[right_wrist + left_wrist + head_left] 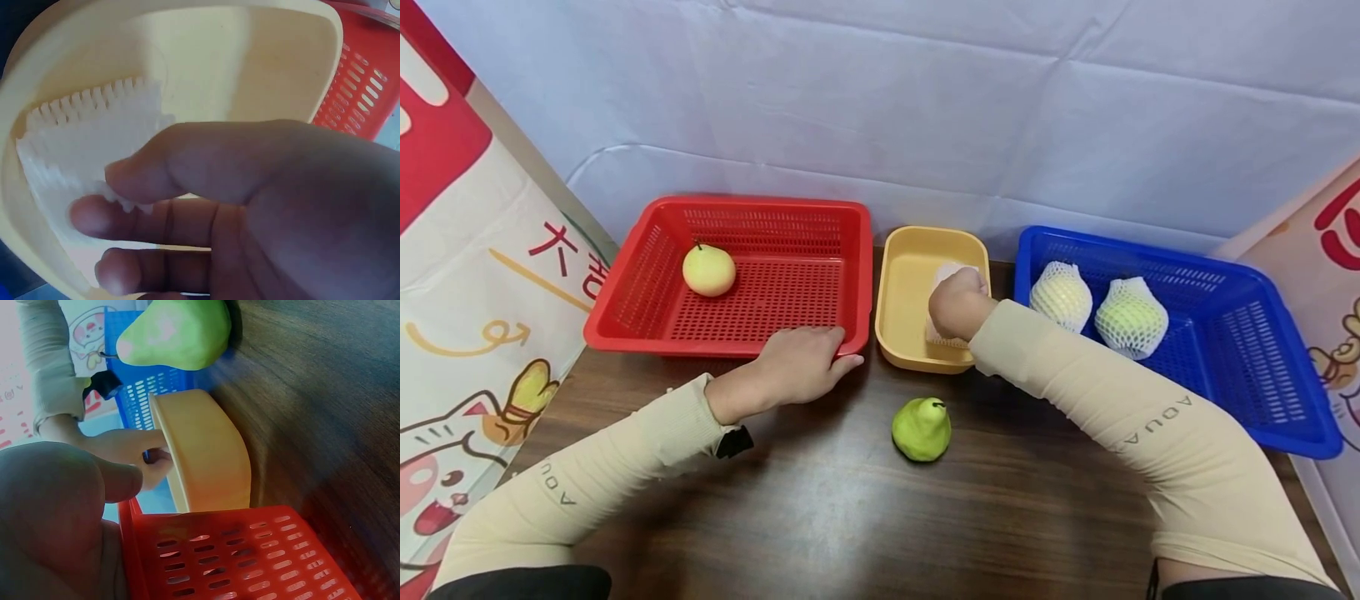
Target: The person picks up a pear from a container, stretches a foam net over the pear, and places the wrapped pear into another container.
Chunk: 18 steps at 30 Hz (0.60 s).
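Observation:
My right hand (958,302) reaches into the yellow container (901,354). Its thumb and index finger pinch the edge of a white foam fruit net (94,147), one of several lying flat or stacked there; I cannot tell how many. At the front right corner of the red basket (647,342), my left hand (799,364) holds the rim, fingers bent over it and thumb pointing out to the right. The fingertips are hidden. A green pear (922,430) stands on the table in front of the yellow container, touched by neither hand.
Inside the red basket lies a yellow pear (709,270). To the right, a blue basket (1240,333) holds two net-wrapped pears, one paler (1062,297) and one greener (1132,318). A white cloth (880,100) hangs behind the baskets, and printed panels (445,333) flank the wooden table (850,525).

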Available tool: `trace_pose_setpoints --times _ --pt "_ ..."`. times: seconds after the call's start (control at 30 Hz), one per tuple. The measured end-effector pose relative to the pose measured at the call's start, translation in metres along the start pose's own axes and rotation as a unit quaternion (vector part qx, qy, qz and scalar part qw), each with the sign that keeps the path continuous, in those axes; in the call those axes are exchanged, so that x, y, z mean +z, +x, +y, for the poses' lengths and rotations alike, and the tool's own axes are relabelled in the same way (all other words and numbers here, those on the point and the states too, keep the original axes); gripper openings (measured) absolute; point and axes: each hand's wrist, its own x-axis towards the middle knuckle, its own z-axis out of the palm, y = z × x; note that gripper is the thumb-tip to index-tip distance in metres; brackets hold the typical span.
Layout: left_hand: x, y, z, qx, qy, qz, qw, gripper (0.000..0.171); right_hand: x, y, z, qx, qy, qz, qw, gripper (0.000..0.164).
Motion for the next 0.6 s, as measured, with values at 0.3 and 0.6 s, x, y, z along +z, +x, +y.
trace_pose_setpoints --times 0.3,0.6 --pt "0.0 0.0 0.001 0.001 0.0 0.004 1.0 0.049 -0.008 -0.014 0.013 -0.012 0.021 0.007 1.0 0.017" --pt "0.0 -0.001 0.001 -0.013 -0.015 0.017 0.9997 0.047 -0.014 -0.029 0.035 -0.024 0.058 0.069 0.996 0.017"
